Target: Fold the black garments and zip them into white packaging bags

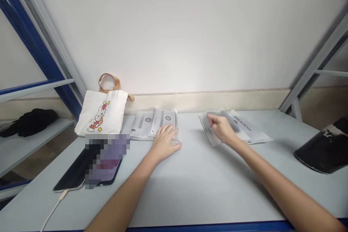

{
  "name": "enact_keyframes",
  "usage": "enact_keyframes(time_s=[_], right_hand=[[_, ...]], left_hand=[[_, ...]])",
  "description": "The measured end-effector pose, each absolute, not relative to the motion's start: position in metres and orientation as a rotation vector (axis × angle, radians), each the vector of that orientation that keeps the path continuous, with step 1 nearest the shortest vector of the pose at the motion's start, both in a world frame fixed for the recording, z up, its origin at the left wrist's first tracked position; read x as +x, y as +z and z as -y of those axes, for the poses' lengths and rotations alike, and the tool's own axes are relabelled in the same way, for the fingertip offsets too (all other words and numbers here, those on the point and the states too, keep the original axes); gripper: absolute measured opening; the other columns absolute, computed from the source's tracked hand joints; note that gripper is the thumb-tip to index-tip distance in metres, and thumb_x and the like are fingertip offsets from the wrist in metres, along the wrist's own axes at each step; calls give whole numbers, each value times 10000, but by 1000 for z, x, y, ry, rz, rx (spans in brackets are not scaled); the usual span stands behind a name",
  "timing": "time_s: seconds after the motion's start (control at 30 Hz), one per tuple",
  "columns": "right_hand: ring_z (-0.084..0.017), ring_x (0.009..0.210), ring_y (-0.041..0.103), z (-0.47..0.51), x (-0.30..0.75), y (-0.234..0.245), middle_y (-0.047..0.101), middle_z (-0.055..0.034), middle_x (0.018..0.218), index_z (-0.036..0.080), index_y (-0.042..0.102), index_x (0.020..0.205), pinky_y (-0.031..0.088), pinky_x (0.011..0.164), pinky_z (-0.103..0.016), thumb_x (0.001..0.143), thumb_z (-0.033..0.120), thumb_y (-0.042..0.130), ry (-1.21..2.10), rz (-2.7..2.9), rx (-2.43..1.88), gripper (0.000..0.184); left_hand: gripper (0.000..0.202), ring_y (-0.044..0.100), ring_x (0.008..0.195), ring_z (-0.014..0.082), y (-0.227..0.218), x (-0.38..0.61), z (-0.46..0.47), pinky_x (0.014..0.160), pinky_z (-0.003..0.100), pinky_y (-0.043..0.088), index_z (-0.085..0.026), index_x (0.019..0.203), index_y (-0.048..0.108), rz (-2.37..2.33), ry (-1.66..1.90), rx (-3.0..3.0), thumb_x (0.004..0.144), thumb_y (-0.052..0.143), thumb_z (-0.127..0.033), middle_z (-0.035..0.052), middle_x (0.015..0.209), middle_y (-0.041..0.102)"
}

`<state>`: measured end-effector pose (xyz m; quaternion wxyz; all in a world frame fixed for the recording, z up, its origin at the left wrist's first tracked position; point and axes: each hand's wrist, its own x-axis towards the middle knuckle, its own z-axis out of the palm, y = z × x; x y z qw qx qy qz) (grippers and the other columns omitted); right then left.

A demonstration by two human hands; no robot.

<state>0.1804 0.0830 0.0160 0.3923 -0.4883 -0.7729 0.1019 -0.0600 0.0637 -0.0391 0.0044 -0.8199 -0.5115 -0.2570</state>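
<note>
While the left hand (165,143) lies spread over the left group of pouches, the right hand (223,129) is at the other group, so the handling looks part-way through, with two sets already apart on the worktop (198,185) and a bare stretch between them. At left, near the wall, a plainer-lying printed pouch (141,125) is overlapped by a second printed pouch (156,119) to its right; this set seems the more settled of the two, both lettered faces up. The left hand's grip is open, fingers parted and resting on that second pouch without closing round it. On the right, a clear pouch (215,138) lies askew beside and partly over a lettered pouch (251,127), and this set looks the less finished, its pieces fanned at differing angles. The right hand's grip is curled tight above the clear pouch, but motion blur hides the fingertips, so I cannot tell whether it has hold of the film. No pouch shows in the far-left tote bag (102,114), at least on its outside, and the phone (74,168) on the near left lies apart from both groups, as does the dark object (324,148) at the far right
</note>
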Motion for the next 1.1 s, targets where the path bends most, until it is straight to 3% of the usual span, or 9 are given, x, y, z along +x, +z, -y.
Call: enact_keyframes(time_s=[0.2,0.37,0.47,0.57,0.67,0.8,0.9,1.0,1.1], right_hand=[[-124,486,380,-61,169,-2,373,50,531,221,398,646,291,473,-242,808,197,318,415,2114,-1261,183],[-148,617,542,-58,171,-1,581,20,714,244,554,936,403,584,-280,886,396,423,255,2112,-1367,207],[-165,746,590,-61,172,-3,609,-39,969,259,487,1185,465,632,-306,871,422,471,304,2004,-1308,354],[-149,658,588,-59,169,-1,614,-60,957,216,560,1068,485,545,-289,851,486,502,530,1887,-1217,352],[-132,573,577,-55,165,4,622,-48,855,185,594,872,503,499,-283,809,532,549,718,1746,-1121,356],[-168,670,635,-53,165,12,617,-51,835,176,603,872,564,640,-350,813,579,513,896,1542,-987,417],[-198,749,645,-55,168,13,641,-43,819,195,606,882,553,735,-392,724,539,651,973,1590,-996,381],[-200,738,640,-55,169,11,658,-48,793,192,597,808,542,738,-390,693,507,696,954,1620,-1016,350],[-197,782,636,-52,168,9,652,-60,830,185,613,852,532,715,-352,813,492,577,801,1682,-981,311]], left_hand=[[315,487,1180,247,-41,-66,-70,1074,509,273,-264,1018,642,1440,-831,-2444,755,546,-119,47,1202,600],[200,580,980,171,-23,-65,-62,1099,484,198,-262,924,618,1383,-1229,-2252,891,441,-175,-6,946,676],[170,583,937,153,-9,-62,-51,1090,445,221,-232,917,563,1404,-1691,-2023,922,394,-222,3,923,657],[151,572,957,155,0,-60,-45,962,346,384,-219,898,517,1496,-2192,-1873,922,390,-295,28,941,626],[136,570,941,138,-2,-60,-50,854,262,428,-212,857,495,1671,-2541,-1797,891,425,-324,25,926,604],[141,555,674,97,-18,-64,-64,618,198,433,-202,806,454,1949,-2655,-1658,855,426,-332,-17,745,544],[165,505,552,85,-29,-67,-72,523,186,396,-199,777,445,2059,-2612,-1629,839,428,-350,-42,651,497],[124,567,693,124,-28,-66,-70,627,237,448,-202,827,467,2099,-2562,-1562,831,436,-323,-3,754,555],[291,495,1110,199,-18,-61,-56,931,352,392,-213,1086,454,1884,-2347,-1506,804,508,-257,88,1150,536]])
